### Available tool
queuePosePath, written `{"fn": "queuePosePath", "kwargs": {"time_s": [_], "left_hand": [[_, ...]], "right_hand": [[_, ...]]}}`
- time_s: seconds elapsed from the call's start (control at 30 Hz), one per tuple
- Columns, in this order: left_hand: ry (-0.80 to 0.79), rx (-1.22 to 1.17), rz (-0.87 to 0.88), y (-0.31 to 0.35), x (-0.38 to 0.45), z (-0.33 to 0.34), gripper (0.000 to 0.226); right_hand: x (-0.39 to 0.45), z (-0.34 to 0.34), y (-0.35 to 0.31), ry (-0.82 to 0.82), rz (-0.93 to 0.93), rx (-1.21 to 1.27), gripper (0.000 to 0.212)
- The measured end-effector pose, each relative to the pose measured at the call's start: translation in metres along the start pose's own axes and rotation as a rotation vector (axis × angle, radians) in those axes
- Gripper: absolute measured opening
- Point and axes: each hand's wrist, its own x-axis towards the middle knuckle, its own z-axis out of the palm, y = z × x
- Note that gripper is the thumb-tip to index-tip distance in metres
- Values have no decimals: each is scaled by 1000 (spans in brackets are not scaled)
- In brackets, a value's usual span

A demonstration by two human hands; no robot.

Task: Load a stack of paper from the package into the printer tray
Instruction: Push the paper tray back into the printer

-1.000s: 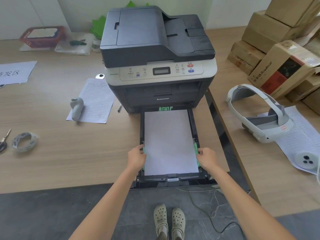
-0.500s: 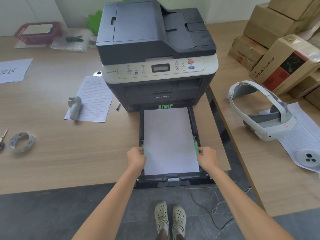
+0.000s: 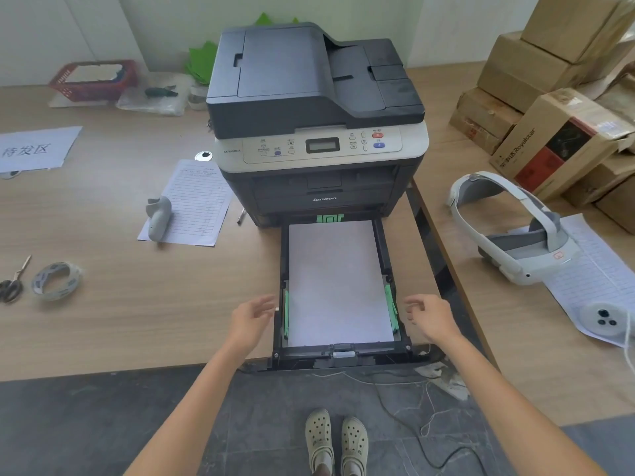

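A dark grey printer [image 3: 316,108] stands on the wooden table. Its black paper tray [image 3: 343,357] is pulled out toward me over the table edge. A white stack of paper [image 3: 338,283] lies flat in the tray between green side guides [image 3: 391,310]. My left hand [image 3: 252,319] hovers just left of the tray, fingers apart, holding nothing. My right hand [image 3: 429,314] hovers just right of the tray, also with spread fingers and nothing in it. No paper package shows in this view.
Left of the printer lie a lined sheet [image 3: 192,202] with a grey controller [image 3: 158,218], a tape roll [image 3: 55,281] and scissors [image 3: 12,283]. A white headset [image 3: 515,231] and cardboard boxes [image 3: 549,97] occupy the right table. Cables [image 3: 412,424] trail on the floor.
Both hands have let go of the green side guides and moved outward, away from the tray. The paper stays flat in the tray.
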Motion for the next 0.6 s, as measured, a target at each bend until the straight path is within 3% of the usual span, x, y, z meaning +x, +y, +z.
{"fn": "queuePosePath", "kwargs": {"time_s": [0.4,0.5,0.6], "left_hand": [[176,-412,-99,-100,-68,-14,39],[179,-358,-68,-104,-77,0,54],[202,-371,-89,-101,-81,13,75]], "right_hand": [[-63,-2,66,56,186,604,31],[-73,4,75,106,198,660,33],[-88,14,88,80,186,551,42]]}}
